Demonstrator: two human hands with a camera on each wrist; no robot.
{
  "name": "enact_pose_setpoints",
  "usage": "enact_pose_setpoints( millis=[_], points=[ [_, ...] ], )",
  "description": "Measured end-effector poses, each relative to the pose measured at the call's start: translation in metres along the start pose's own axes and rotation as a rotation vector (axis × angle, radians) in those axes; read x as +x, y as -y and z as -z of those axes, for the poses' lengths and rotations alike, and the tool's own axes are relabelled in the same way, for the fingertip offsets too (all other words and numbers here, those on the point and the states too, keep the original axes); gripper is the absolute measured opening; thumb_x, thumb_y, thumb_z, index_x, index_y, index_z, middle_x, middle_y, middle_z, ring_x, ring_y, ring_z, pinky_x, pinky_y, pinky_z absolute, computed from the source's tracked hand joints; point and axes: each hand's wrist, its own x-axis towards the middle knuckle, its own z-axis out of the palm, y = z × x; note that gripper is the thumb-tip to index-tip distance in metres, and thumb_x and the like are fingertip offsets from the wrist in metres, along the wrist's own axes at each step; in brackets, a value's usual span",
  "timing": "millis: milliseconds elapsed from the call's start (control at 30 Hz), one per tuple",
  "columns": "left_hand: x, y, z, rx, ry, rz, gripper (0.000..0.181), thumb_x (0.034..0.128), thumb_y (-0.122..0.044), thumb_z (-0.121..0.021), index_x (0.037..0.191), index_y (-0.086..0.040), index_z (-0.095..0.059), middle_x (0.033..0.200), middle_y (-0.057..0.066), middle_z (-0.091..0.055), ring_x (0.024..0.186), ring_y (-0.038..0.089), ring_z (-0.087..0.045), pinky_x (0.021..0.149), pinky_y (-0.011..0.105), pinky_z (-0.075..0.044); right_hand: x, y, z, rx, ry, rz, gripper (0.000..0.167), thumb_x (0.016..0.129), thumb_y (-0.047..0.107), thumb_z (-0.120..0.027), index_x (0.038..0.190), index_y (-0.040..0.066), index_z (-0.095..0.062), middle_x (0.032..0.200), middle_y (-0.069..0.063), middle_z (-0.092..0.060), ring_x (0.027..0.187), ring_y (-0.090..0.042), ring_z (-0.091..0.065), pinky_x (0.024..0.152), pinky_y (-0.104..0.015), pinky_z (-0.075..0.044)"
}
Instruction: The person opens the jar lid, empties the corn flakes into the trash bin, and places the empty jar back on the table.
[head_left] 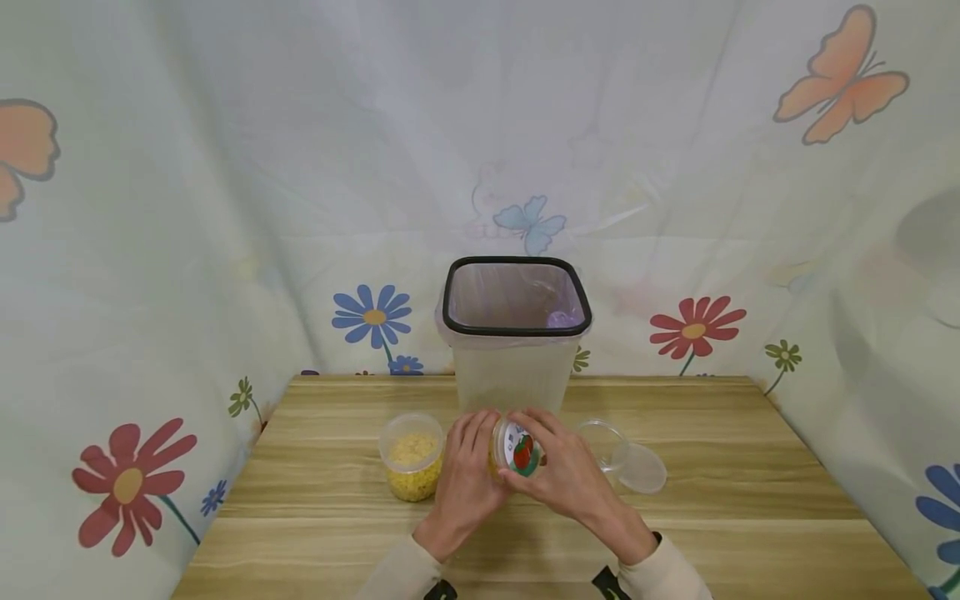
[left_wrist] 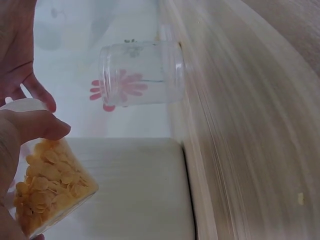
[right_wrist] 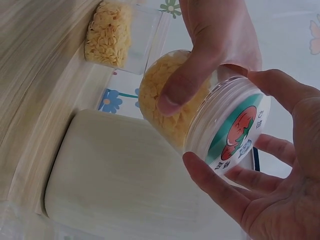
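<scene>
Lidded jar [right_wrist: 195, 107] held above table [head_left: 712, 533]

We find the left hand [head_left: 471, 467] gripping its flake-filled body and the right hand [head_left: 562, 468] grasping its lid [right_wrist: 240, 132]. We locate it in front of the bin [head_left: 513, 371], right of a flake tub [head_left: 415, 477].

Jar [head_left: 519, 448] before bin [head_left: 512, 367], tub [head_left: 411, 481] left

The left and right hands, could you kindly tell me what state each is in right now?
Left hand: closed, holding the jar of yellow flakes by its body.
Right hand: closed, gripping the printed lid by its rim.
</scene>
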Motion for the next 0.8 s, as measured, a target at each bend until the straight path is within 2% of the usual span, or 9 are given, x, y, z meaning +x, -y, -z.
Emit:
enact_pose_setpoints(
  millis=[233,400,533,800],
  points=[
    [0.001,0.001,0.001,-0.009,0.005,0.000,0.080,0.0643,-0.037,-0.084,0.132,-0.009,-0.052,0.128,0.007,-0.060,0.120,0.027,-0.054,0.106,0.040,-0.044,0.001,-0.002,0.001,-0.004,-0.005,0.043,0.070,0.068,0.031,-0.089,0.130,0.014,-0.062,0.134,-0.022,-0.058,0.095,-0.028,-0.070,0.062,-0.018,-0.054],
    [0.002,0.001,0.002,-0.017,0.007,0.006,0.084,0.0600,-0.037,-0.087,0.131,-0.010,-0.053,0.128,0.006,-0.060,0.120,0.026,-0.054,0.106,0.039,-0.045,0.001,-0.004,0.002,-0.039,-0.004,0.100,0.072,0.066,0.031,-0.090,0.130,0.015,-0.062,0.135,-0.019,-0.060,0.104,-0.031,-0.069,0.075,-0.035,-0.060],
    [0.002,0.002,0.001,-0.018,0.000,-0.001,0.087,0.0563,-0.038,-0.089,0.130,-0.010,-0.054,0.127,0.006,-0.061,0.119,0.026,-0.054,0.105,0.039,-0.045,0.001,-0.006,0.003,-0.073,0.011,0.169,0.073,0.065,0.031,-0.091,0.130,0.016,-0.062,0.136,-0.016,-0.059,0.112,-0.032,-0.066,0.084,-0.043,-0.059],
    [0.004,0.003,0.003,-0.029,-0.017,-0.018,0.092,0.0529,-0.041,-0.093,0.130,-0.011,-0.054,0.125,0.004,-0.061,0.117,0.025,-0.054,0.101,0.039,-0.047,0.002,-0.012,0.005,-0.131,0.012,0.363,0.073,0.064,0.024,-0.092,0.130,0.018,-0.061,0.141,-0.013,-0.054,0.125,-0.032,-0.057,0.092,-0.046,-0.056]
  ],
)
